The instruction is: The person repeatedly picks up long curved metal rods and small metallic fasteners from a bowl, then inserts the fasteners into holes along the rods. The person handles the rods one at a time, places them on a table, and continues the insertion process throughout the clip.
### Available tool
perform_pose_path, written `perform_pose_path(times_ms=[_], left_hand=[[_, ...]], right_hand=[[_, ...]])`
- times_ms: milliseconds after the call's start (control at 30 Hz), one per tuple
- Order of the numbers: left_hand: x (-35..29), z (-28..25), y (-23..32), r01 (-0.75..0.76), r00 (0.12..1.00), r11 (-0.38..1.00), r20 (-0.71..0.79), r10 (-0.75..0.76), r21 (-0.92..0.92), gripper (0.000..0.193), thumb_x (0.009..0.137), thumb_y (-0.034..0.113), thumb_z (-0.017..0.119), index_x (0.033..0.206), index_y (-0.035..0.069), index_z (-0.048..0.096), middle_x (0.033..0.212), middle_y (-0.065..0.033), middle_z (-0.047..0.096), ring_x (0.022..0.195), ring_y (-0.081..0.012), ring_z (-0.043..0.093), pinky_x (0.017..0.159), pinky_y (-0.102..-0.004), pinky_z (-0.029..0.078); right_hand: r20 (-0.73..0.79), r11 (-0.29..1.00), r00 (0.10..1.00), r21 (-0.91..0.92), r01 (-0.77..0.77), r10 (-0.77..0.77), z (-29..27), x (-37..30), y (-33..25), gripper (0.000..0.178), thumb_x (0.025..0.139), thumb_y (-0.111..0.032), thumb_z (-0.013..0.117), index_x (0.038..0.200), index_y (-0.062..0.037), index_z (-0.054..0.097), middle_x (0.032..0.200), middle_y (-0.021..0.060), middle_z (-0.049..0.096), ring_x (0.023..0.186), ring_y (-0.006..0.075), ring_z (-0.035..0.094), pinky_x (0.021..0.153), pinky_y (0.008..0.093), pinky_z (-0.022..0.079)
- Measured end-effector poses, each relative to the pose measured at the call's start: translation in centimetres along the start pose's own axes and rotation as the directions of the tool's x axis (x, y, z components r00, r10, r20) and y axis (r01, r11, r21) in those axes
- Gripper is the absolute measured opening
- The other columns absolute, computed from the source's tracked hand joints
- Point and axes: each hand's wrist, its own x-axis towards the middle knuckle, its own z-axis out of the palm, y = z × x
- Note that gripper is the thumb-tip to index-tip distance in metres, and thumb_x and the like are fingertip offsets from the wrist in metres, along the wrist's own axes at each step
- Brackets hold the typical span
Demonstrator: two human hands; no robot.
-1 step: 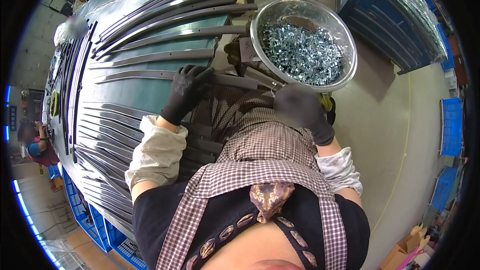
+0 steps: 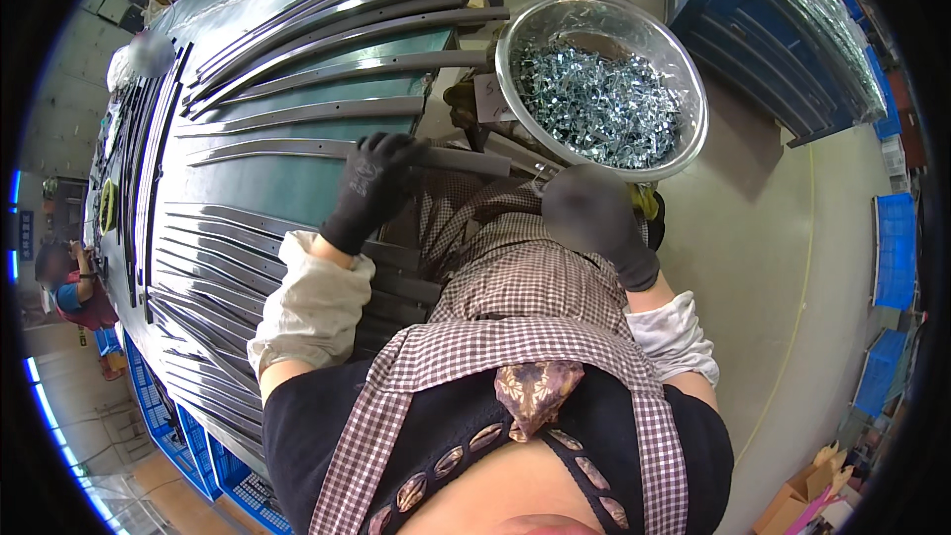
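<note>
Glossy green tabletop. Round shiny-rimmed bowl, silvery metal pieces inside. Long dark-grey strip overhangs tabletop edge, my black-gloved left hand closed on it. My dark-gloved right hand blurred, can't tell its grip; shiny metal bit beside it.

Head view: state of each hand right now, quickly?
Left hand: closed over a long dark strip.
Right hand: blurred, grip cannot be told; a small shiny metal piece shows beside it.
</note>
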Motion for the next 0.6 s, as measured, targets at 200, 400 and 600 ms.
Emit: perform_pose_path(times_ms=[200,400,600], left_hand=[[-0.1,-0.3,7.6,0.075,0.981,0.792,0.19,0.052,-0.605,0.017,0.083,0.017,0.073,0.096,0.005,0.073,0.085,-0.0121,0.067,0.085,-0.0326,0.065,0.078,-0.0459,0.052],[-0.5,0.8,7.1,-0.11,0.989,0.915,0.052,0.141,-0.389,0.019,0.082,0.018,0.072,0.101,0.012,0.073,0.087,-0.0064,0.067,0.082,-0.0267,0.066,0.072,-0.0407,0.051],[-1.0,1.7,6.6,-0.373,0.913,0.928,0.182,0.366,0.01,0.032,0.081,0.027,0.071,0.113,0.021,0.071,0.102,-0.0015,0.067,0.091,-0.0219,0.065,0.075,-0.0371,0.05]], right_hand=[[0.136,0.981,0.972,0.047,0.188,-0.192,0.7,3.6,-8.9,0.025,0.087,-0.017,0.075,0.108,-0.0035,0.071,0.092,0.0123,0.073,0.081,0.0272,0.072,0.071,0.0374,0.057],[0.222,0.902,0.956,0.345,-0.261,0.192,2.1,3.5,-8.9,0.031,0.086,-0.02,0.078,0.11,-0.0017,0.069,0.093,0.0094,0.071,0.077,0.0178,0.065,0.071,0.0297,0.052],[0.446,0.706,0.82,0.446,-0.551,0.358,1.4,3.6,-8.4,0.036,0.089,-0.024,0.076,0.115,0.0003,0.067,0.097,0.0049,0.069,0.08,0.0111,0.059,0.072,0.0275,0.048]])
